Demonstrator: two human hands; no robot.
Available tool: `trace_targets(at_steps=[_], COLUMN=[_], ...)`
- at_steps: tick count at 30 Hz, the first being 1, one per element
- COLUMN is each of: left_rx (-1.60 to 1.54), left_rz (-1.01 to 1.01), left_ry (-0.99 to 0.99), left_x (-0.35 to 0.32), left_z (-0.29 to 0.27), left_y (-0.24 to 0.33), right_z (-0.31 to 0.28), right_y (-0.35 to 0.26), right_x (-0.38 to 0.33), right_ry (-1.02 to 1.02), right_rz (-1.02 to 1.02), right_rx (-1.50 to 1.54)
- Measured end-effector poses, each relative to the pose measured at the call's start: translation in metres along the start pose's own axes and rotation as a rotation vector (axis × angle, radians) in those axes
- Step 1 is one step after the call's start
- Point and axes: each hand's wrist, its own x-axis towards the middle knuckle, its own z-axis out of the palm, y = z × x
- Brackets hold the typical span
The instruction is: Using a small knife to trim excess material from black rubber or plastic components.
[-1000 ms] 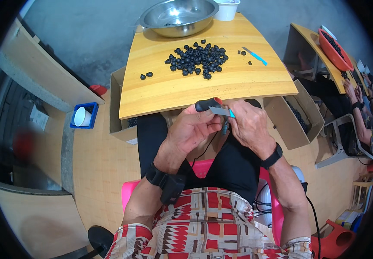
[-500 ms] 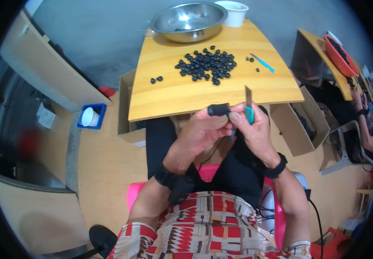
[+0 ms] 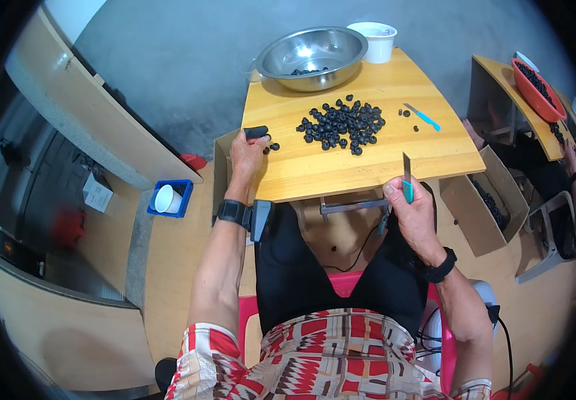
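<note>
- A white cup [image 3: 167, 199] sat in a small blue tray [image 3: 183, 195] on the floor, far to the left of the table.
- The left hand [image 3: 247, 155] reached to the left edge of the wooden table [image 3: 341, 167], fingers pinched around a short black tube [image 3: 256, 132]. The tube's long axis lay about level, running left to right, with its far end pointing right toward the pile.
- A few loose black rings [image 3: 272, 147] lay on the table just right of that hand.
- A black wrist strap [image 3: 235, 212] wrapped the left forearm, below the table edge.
- A steel bowl [image 3: 311, 57] stood at the far edge of the table, a few dark pieces inside it, and a white tub [image 3: 375, 41] stood just right of it.
- A pile of black rings [image 3: 341, 125] lay in the middle of the table, well apart from both hands.
- A spare knife with a blue handle [image 3: 423, 117] lay on the table right of the pile, slanted, its blade pointing far and left.
- The right hand [image 3: 413, 215] was clenched around a knife [image 3: 407, 176] with a teal handle, at the near edge of the table. Its long axis stood upright, the blade pointing away toward the far side.
- An open cardboard box [image 3: 481, 207] sat on the floor right of the table, with dark pieces in it.
- A red bowl [image 3: 535, 83] of dark pieces rested on a second table at the far right.
</note>
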Motion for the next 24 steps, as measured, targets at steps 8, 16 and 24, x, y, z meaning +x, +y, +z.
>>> trace_targets(at_steps=[8,16,24], left_rx=[0.179,0.450,0.522], left_rz=[0.077,0.362,0.447], left_ry=[0.056,-0.085,-0.128], left_x=[0.017,-0.010,-0.012], left_z=[0.011,0.057,0.066], left_y=[-0.027,0.017,0.011], right_z=[0.001,0.005,0.003], right_y=[0.000,0.003,0.002], right_x=[0.000,-0.003,-0.002], right_ry=[-0.067,-0.086,-0.099], right_rz=[-0.019,-0.018,-0.027], right_rx=[-0.067,-0.080,-0.085])
